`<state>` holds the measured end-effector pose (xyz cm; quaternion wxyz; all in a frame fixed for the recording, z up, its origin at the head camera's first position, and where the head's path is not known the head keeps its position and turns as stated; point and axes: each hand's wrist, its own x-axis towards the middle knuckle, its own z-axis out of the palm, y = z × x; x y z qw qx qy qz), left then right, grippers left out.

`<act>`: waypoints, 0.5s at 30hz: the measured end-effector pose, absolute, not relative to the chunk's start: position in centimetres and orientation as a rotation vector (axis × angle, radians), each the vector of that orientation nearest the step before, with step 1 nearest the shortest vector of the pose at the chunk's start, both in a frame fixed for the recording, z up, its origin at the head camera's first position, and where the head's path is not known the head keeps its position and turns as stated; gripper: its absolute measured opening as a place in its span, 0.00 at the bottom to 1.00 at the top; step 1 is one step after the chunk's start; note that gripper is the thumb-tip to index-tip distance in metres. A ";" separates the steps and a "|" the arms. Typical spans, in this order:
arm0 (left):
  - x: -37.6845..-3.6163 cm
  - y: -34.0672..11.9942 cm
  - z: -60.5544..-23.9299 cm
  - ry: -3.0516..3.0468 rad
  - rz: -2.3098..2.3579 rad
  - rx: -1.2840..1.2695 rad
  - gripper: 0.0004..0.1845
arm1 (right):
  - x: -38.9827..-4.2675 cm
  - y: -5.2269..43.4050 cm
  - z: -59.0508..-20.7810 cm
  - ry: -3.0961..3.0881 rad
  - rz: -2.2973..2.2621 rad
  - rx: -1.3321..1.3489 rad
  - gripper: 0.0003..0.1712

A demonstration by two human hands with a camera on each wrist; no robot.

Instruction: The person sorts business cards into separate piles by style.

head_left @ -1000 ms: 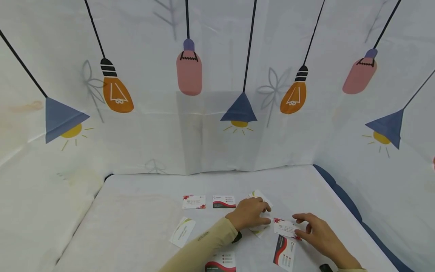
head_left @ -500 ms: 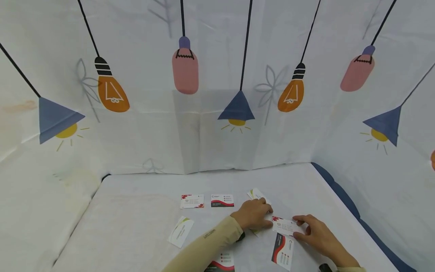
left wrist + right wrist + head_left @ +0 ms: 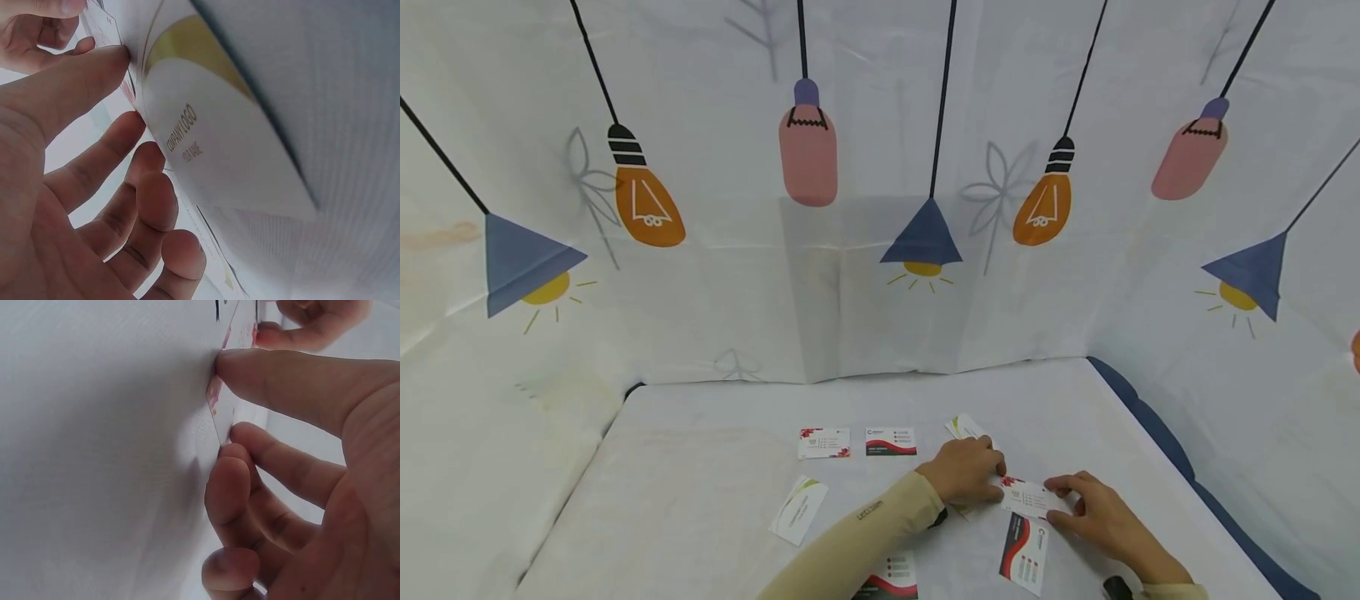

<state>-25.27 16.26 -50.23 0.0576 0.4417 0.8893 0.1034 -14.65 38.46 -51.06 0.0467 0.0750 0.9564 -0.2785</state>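
The left hand [image 3: 81,206] fills the lower left, fingers loosely curled, thumb tip touching the edge of a white card with an olive-yellow curve and "COMPANY LOGO" print [image 3: 212,150]. Another hand [image 3: 37,31] shows top left.

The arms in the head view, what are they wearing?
The left arm wears a long beige sleeve with small dark lettering near the wrist and a dark band at the cuff. Both hands are bare. The right wrist shows a beige cuff edge beside something small and black.

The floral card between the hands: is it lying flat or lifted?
Lifted at one edge: the card tilts off the cloth, pinched by the right hand.
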 end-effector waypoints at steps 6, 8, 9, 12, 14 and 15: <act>-25.3 16.3 -50.0 2.675 0.327 1.332 0.14 | -14.9 38.4 -50.9 2.882 -0.859 0.263 0.30; -25.3 16.3 -50.0 2.672 0.331 1.334 0.14 | -14.9 38.3 -50.8 2.874 -0.863 0.268 0.31; -25.2 16.4 -49.9 2.672 0.331 1.337 0.14 | -14.9 38.3 -50.8 2.872 -0.865 0.269 0.31; -25.2 16.5 -49.9 2.677 0.332 1.343 0.14 | -14.9 38.3 -50.8 2.877 -0.863 0.266 0.32; -25.2 16.5 -50.0 2.677 0.341 1.341 0.14 | -14.8 38.3 -50.9 2.883 -0.864 0.267 0.33; -25.2 16.5 -50.0 2.676 0.348 1.340 0.14 | -14.8 38.3 -50.9 2.886 -0.864 0.271 0.33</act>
